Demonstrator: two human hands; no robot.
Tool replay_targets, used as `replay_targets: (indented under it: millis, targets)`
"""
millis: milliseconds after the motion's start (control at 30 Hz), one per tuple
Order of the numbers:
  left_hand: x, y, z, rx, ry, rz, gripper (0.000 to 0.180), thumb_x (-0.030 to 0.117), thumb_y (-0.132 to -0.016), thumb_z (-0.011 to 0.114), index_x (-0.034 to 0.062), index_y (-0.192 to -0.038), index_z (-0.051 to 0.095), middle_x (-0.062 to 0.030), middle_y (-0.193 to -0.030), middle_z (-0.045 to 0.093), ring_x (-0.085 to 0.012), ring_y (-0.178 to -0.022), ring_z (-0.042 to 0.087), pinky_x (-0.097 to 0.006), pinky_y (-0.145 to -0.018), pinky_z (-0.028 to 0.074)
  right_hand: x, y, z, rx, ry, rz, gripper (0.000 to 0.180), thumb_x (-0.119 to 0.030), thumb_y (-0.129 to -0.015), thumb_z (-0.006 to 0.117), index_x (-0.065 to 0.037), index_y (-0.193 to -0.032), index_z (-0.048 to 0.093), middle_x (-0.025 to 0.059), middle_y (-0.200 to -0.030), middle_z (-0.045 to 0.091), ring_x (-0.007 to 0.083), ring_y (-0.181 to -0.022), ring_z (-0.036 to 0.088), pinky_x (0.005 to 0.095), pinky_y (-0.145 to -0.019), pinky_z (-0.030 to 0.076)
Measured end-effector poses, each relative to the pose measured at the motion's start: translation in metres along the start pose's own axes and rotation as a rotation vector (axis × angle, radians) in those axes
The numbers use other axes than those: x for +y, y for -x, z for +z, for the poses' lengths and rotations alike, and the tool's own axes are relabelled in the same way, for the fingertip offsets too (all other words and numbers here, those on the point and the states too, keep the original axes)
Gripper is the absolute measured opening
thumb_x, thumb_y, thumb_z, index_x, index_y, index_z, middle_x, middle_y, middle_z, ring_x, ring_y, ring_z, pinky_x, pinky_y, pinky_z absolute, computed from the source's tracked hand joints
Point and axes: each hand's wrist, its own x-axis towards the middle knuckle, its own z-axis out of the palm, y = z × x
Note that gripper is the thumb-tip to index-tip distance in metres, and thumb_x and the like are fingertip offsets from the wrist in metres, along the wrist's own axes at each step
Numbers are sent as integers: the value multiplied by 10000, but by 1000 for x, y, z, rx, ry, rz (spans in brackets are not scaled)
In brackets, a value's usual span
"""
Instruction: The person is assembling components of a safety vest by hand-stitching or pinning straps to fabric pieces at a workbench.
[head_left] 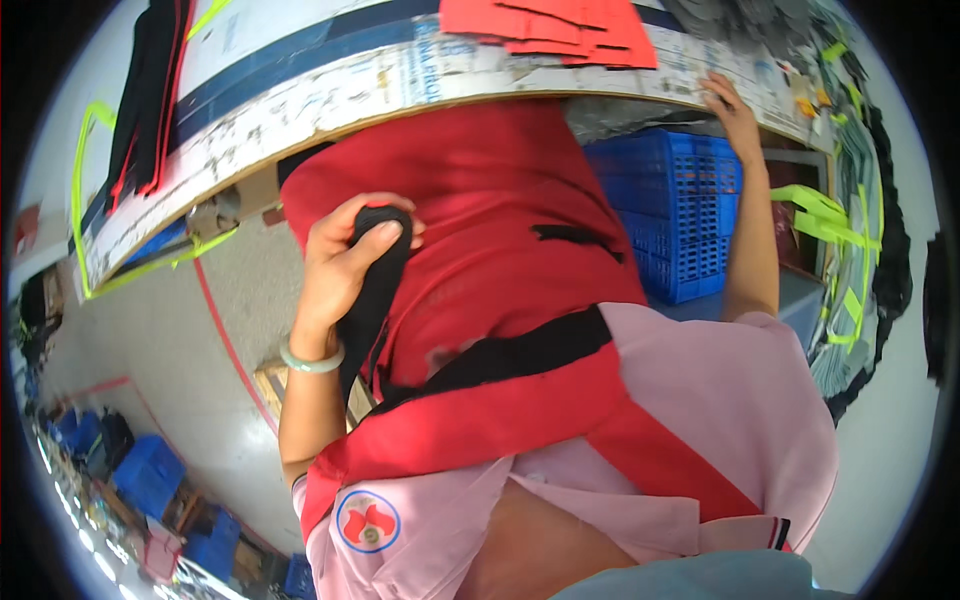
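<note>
My left hand is closed round a folded black fabric strip, thumb on top, above my lap. The strip hangs down from my fingers beside my red apron; its lower end passes out of sight behind the apron's edge. My right hand rests at the front edge of the worktable, fingers loosely apart, with nothing seen in them. Just left of that hand, orange-red fabric pieces lie stacked on the tabletop, and grey pieces are heaped beyond it.
A blue plastic crate stands under the table, left of my right forearm. Grey cloth strips with yellow-green bands hang over the table's right end. Black pieces with red edging hang at the left. Blue bins stand on the floor behind.
</note>
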Motion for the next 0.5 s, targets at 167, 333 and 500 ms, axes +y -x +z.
replay_targets:
  millis: [167,333,500]
  targets:
    - [1,-5,5,-30,-59,-6,232,116,-894,598,-32,-1073,594,-124,-913,648,-196,-838,642,-317,-786,532,-9,-10,2,48,1,-40,172,-209,-853,655,-78,-963,664,67,-1079,627,225,-1058,570,298,-951,406]
    - [8,-7,11,-16,-24,19,181,75,-920,582,-12,-1077,610,-80,-911,653,-143,-815,638,-266,-769,526,-3,-20,8,258,371,-100,163,-194,-889,592,-42,-923,641,105,-916,659,244,-874,624,326,-816,466]
    - [11,-4,13,-9,58,60,179,90,-920,598,-5,-1071,611,-70,-889,644,-137,-799,637,-259,-742,540,-167,2,48,70,-379,163,210,-224,-958,529,-73,-1056,638,-6,-883,622,43,-737,511,215,-664,438]
